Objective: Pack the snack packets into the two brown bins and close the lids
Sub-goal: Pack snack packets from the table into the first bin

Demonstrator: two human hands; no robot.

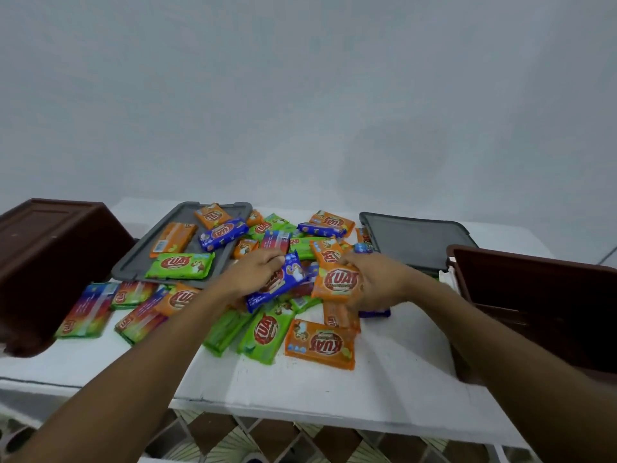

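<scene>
Forearms (150, 355) outstretched: left hand (253, 272) in grip round blue packet (293, 279), right hand (380, 282) round orange packet (340, 282).

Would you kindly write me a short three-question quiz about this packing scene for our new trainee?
1. True or false: the left hand grips a green packet.
2. The right hand grips a packet of which colour? A green, B orange, C blue.
3. Fill the gap: several packets lie on the left grey ___.
Key: 1 false, it grips the blue packet; 2 B, the orange packet; 3 lid.
</scene>
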